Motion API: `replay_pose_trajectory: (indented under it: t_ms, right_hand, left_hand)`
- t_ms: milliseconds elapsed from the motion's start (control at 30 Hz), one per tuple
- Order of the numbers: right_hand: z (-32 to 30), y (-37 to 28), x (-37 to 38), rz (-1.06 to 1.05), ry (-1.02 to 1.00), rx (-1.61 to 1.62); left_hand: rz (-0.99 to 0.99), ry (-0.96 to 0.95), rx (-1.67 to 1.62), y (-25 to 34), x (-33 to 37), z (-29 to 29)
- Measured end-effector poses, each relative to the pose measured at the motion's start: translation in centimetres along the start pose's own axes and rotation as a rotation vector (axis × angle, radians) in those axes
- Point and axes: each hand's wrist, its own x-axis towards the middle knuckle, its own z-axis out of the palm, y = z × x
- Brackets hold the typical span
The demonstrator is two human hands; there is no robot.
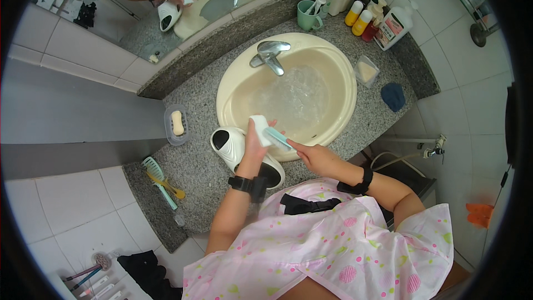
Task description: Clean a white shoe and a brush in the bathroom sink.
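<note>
My left hand (253, 143) holds a white rectangular block (259, 129) over the near rim of the cream sink (225, 97); whether it is soap or a sponge I cannot tell. In my right hand (317, 159) is a light blue brush (276, 135) with pale bristles, its head against or just over the block. Water with a foamy, rippled surface lies in the basin below the chrome faucet (270, 56). Beside my left forearm, a pair of white shoes (236, 153) with dark insides rests on the counter at the sink's near left edge, partly hidden by my arm.
On the speckled grey counter (191, 189) sit a soap dish with a bar (177, 123), a green hairbrush (158, 178) and a yellow comb (172, 187). A green cup (307, 17), several bottles (361, 22), another soap box (366, 71) and a dark blue cloth (393, 97) stand right.
</note>
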Motion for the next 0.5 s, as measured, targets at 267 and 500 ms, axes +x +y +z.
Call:
replay_pose_trajectory:
  t_ms: [267, 500]
  right_hand:
    - [0.5, 0.7, 3.0, -0.068, 0.112, 0.024]
    - [-0.1, 7.2, 8.2, -0.128, 0.375, 0.220]
  left_hand:
    - [-0.128, -0.112, 0.066, -1.1, -0.8, 1.5]
    - [-0.053, -0.084, 0.061, -1.1, -1.6, 3.1]
